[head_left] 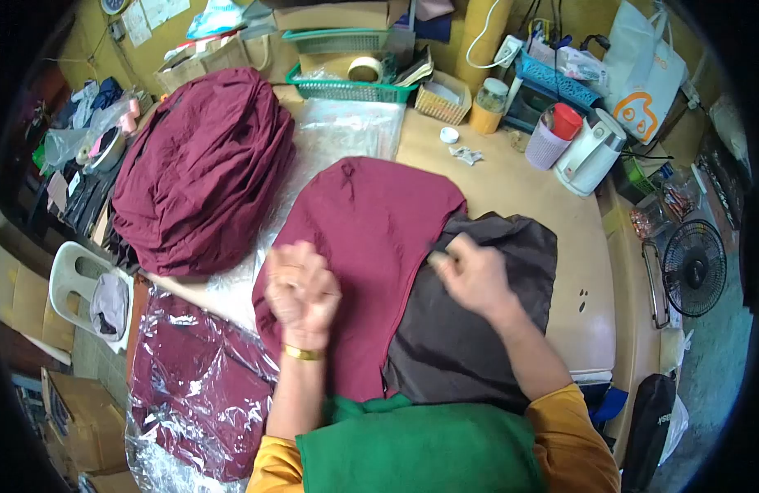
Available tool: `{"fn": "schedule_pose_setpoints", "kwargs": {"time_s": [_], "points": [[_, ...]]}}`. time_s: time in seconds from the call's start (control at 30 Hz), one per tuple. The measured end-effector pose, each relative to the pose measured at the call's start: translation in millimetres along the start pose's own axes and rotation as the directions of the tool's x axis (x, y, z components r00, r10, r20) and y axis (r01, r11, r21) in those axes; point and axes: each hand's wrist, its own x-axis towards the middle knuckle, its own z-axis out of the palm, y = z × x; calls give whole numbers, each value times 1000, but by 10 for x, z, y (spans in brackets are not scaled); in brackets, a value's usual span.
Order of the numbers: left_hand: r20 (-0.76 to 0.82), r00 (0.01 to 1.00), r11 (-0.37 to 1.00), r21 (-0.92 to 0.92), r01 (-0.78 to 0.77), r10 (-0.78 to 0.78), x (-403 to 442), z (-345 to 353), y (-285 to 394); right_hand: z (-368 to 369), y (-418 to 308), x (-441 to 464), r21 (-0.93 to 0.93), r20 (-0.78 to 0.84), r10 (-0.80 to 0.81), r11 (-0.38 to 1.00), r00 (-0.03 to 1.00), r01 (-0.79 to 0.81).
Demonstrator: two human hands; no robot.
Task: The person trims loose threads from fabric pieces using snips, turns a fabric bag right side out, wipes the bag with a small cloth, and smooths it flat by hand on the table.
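Observation:
A maroon cloth piece with a curved top [371, 205] lies spread on the table in front of me, with dark brown fabric [478, 337] beside it on the right. A seam or edge runs between the two colours. My left hand [302, 292], with a gold band at the wrist, is over the left part of the maroon cloth. Its fingers are curled in and somewhat blurred, and nothing shows in them. Over the top of the dark fabric, near the seam, my right hand [475, 275] has its fingers closed. Something small and dark shows at its fingertips, too blurred to name.
A large maroon fabric pile [203, 172] stands at left, above a clear plastic bag of maroon cloth [203, 386]. Green baskets [346, 89], a jar [489, 107], a red cup [565, 122] and a white kettle [591, 152] line the back. A black fan [695, 267] is at right.

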Motion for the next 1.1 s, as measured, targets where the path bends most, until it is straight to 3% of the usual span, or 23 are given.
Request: {"fn": "schedule_pose_setpoints", "kwargs": {"time_s": [0.03, 0.07, 0.1, 0.13, 0.2, 0.27, 0.33, 0.4, 0.43, 0.47, 0.5, 0.53, 0.57, 0.6, 0.63, 0.67, 0.73, 0.87, 0.93, 0.97, 1.03, 1.07, 1.1], "points": [[337, 941, 990, 134, -30, -17, -13, -5, 214, -133, 35, 109, -84, -80, 8, 996, 997, -15], [366, 927, 979, 144, -147, 85, -95, 448, 231, -276, 119, 197, -144, -123, 66, 986, 990, -83], [444, 895, 948, 262, -183, 50, -162, 601, 440, -363, 252, 284, -137, -179, 115, 980, 977, -141], [469, 865, 920, 233, -316, 179, -229, 643, 580, -476, 338, 380, -179, -184, 209, 954, 960, -242], [644, 741, 959, 40, -282, 191, -341, 556, 831, -575, 667, 599, -271, -158, 329, 892, 931, -361], [677, 710, 966, -7, -257, 194, -426, 611, 745, -548, 1107, 792, -288, -115, 390, 867, 913, -407], [678, 735, 978, 161, -132, -12, -568, 451, 671, -484, 1340, 776, -314, -74, 446, 839, 892, -445], [641, 700, 937, 327, 120, -314, -549, 143, 417, -464, 1435, 705, -275, -205, 189, 930, 960, -242], [595, 651, 873, 420, 248, -471, -497, 14, 260, -518, 1425, 674, -281, -216, 184, 929, 959, -241], [428, 677, 763, 560, 322, -600, -465, 23, 113, -593, 1401, 607, -309, -175, 210, 916, 962, -256], [30, 747, 541, 709, 453, -664, -468, 234, -25, -678, 1370, 512, -337, -137, 241, 901, 961, -274], [-166, 821, 368, 833, 413, -546, -356, 381, -310, -757, 1302, 380, -293, -82, 326, 895, 942, -335], [-81, 918, 55, 992, 110, -387, -299, 166, -483, -831, 1283, 220, -269, -12, 374, 892, 927, -364], [-120, 946, -529, 846, -61, -302, -308, 97, -586, -900, 1268, 34, -245, 61, 417, 887, 907, -391], [-88, 975, -918, 364, -158, -203, -334, 31, -646, -939, 1347, -237, -182, 130, 394, 911, 910, -369], [-136, 975, -930, 347, -118, -174, -329, -177, -663, -946, 1420, -511, -115, 199, 363, 931, 910, -346], [-100, 980, -927, 352, -126, -171, -328, -242, -674, -1077, 893, -863, -402, 372, 332, 900, 867, -171], [-53, 985, -911, 391, -132, -166, -349, -315, -641, -999, 572, -1240, -291, 177, 261, 935, 949, -203], [-51, 983, -914, 379, -142, -174, -354, -305, -642, -1029, 454, -1226, -426, 150, 441, 836, 885, -344], [-48, 982, -920, 360, -153, -182, -356, -312, -649, -1066, 385, -1149, -424, 147, 439, 838, 886, -344], [-46, 979, -927, 334, -173, -199, -368, -305, -644, -1174, 171, -743, -601, 403, 653, 717, 642, -352], [-48, 979, -914, 369, -168, -199, -366, -294, -636, -1208, 225, -623, -522, 569, 493, 835, 659, -174], [-50, 979, -900, 405, -163, -200, -363, -280, -634, -1223, 130, -344, -324, 670, 333, 935, 664, -142]]}}
